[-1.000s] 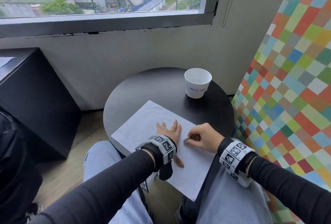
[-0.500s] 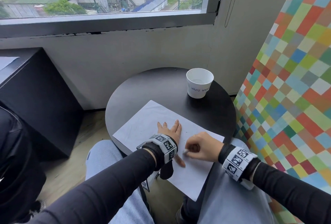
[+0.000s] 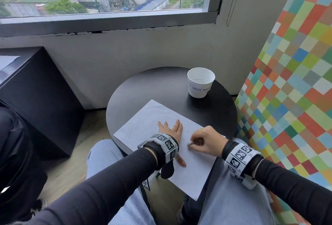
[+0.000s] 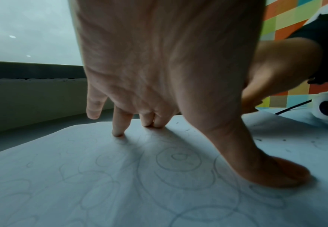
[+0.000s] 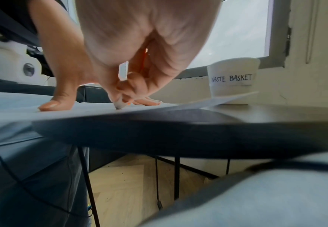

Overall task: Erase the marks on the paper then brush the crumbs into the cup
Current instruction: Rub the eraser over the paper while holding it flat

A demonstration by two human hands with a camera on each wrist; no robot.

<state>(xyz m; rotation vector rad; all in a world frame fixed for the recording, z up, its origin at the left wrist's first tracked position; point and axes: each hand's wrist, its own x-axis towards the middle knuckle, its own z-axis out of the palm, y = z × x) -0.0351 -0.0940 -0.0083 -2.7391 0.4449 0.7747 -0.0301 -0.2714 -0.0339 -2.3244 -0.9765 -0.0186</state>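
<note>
On the round black table [image 3: 161, 88] a white sheet of paper [image 3: 143, 116] lay slantwise, its near corner overhanging the edge. Far behind it stood a white cup [image 3: 200, 85] lettered "WASTE BASKET". The left hand [image 3: 171, 129] pressed flat on the sheet, fingers straight. Beside it the right hand [image 3: 206, 142], fingers curled, pinched a small eraser [image 3: 189, 143] against the paper.

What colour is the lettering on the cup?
Dark ink, blue-black, on the white cup; it reads WASTE BASKET, clearest in the right wrist view.
</note>
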